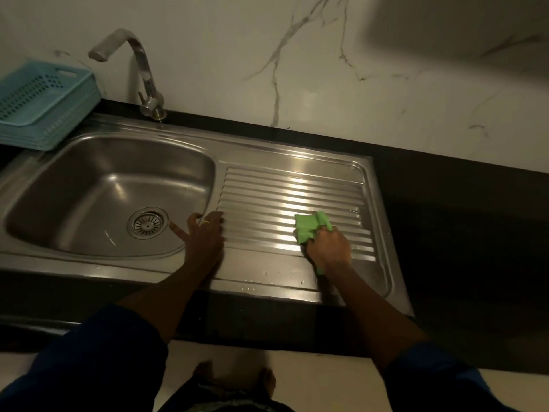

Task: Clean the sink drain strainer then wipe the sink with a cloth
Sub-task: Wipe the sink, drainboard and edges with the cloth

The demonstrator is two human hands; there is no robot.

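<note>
Right hand (328,248) grips the crumpled green cloth (310,227), pressed on the ribbed steel drainboard (282,197) near the front right corner of the stainless sink (89,263); left hand (205,236) is spread open, empty, braced on the basin rim. Round slotted metal drain strainer (147,223) sits seated in the basin floor. Cloth looks soft, light, probably damp: bunch it in the palm, it'll conform to the ribs.

I am standing in a home kitchen: a stainless steel sink (110,185) with a ribbed drainboard (291,200) is set into a dark stone counter (463,221) in front of me. A curved metal tap (142,69) rises behind the basin against a white marble-veined wall (297,55). A stack of light blue plastic baskets (41,105) sits at the sink's far left corner.
</note>
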